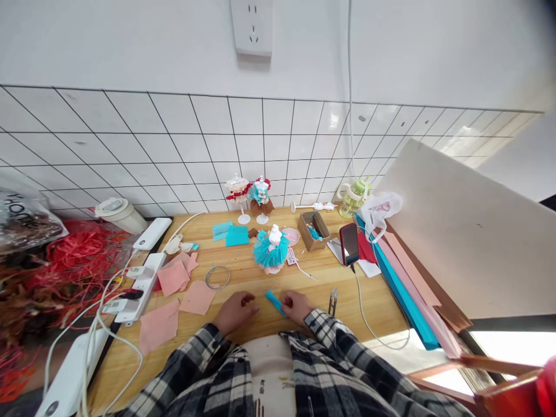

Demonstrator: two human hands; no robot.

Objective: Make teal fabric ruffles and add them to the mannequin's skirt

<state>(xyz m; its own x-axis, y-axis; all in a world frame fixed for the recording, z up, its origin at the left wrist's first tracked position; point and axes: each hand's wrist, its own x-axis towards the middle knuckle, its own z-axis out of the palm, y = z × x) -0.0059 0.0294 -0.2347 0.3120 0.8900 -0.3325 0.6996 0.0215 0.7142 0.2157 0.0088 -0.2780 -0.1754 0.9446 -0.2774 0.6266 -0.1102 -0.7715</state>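
In my right hand (297,306) the fingers are closed on one end of a narrow folded strip of blue crepe paper (274,302). The strip's other end points away and to the left, over the wooden table (313,324). My left hand (237,311) is just left of the strip, its fingers loosely curled and apart, with nothing visible in them. Beyond both hands stands a small white dress-form figure (275,234) with a ruffled blue paper skirt (268,252). Thread snips (333,302) lie right of my right hand.
Pink paper pieces (174,277) and a wire ring (217,277) lie left. Two dressed figures (262,197) stand near the tiled wall. A cardboard box (313,230), a propped phone (349,244) with a cable, and rolled paper (403,284) are right. Power strips (141,286) line the left edge.
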